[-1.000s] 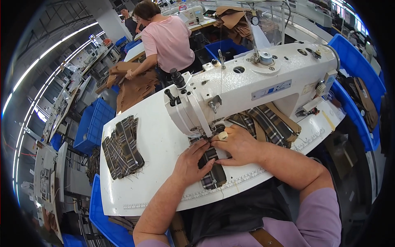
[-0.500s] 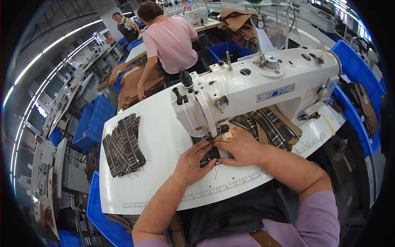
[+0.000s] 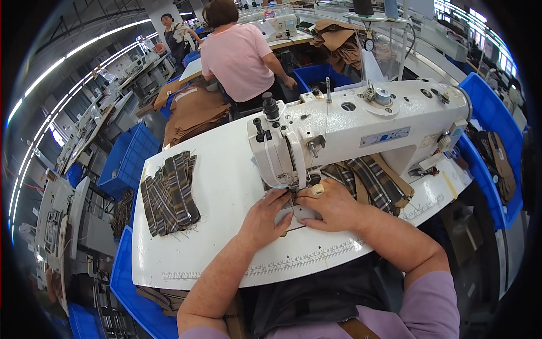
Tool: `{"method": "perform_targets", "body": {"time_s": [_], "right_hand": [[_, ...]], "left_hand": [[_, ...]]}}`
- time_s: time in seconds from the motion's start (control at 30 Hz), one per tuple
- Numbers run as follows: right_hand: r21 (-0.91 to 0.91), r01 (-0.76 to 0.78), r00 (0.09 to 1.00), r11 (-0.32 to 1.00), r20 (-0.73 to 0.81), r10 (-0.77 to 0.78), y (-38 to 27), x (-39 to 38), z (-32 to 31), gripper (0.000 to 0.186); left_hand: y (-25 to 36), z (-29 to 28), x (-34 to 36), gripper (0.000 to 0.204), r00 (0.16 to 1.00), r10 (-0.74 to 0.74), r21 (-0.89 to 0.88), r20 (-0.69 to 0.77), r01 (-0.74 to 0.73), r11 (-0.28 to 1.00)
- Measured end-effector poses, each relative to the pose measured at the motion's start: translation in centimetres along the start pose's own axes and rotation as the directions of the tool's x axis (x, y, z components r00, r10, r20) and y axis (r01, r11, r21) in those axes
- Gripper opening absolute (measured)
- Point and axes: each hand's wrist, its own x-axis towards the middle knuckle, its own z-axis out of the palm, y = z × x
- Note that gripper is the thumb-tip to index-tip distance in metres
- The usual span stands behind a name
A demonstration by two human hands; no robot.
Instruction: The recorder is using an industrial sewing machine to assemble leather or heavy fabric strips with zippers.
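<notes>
Your left hand (image 3: 266,219) lies flat at the needle of the sewing machine (image 3: 361,127), fingers pressed together on the table (image 3: 226,186). Your right hand (image 3: 330,204) rests just beside it, fingers together; whether they pinch fabric, you cannot tell. Plaid cloth (image 3: 370,179) lies under the machine arm, right of your hands. Stack of plaid strips (image 3: 169,192): on the table, well left. Blue bin (image 3: 497,127), right: holds brown and dark cloth. Blue bin (image 3: 127,161), left: contents hidden.
</notes>
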Motion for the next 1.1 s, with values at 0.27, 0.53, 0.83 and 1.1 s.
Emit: {"method": "perform_targets", "body": {"time_s": [0.27,0.53,0.83,1.1], "right_hand": [[0.021,0.016,1.000,1.000,-0.016,-0.015,0.3,0.0,-0.3,0.039],[0.062,0.026,0.996,0.998,-0.084,-0.021,1.1,-0.2,0.7,0.030],[0.088,0.018,0.994,0.996,-0.111,-0.008,1.2,-0.7,0.7,0.023],[0.132,0.014,0.995,0.991,-0.101,0.000,0.6,-0.5,0.8,0.023]], "left_hand": [[-0.1,0.2,0.1,0.052,1.000,-0.013,0.169,-0.013,0.015,0.985],[-1.2,-0.9,-1.0,0.043,0.986,-0.042,0.158,-0.159,0.068,0.985],[1.0,-9.2,-11.1,0.046,0.881,-0.466,0.339,-0.080,0.464,0.819],[1.5,-7.6,-12.5,0.032,0.977,-0.171,-0.124,0.126,0.187,0.975]]}}
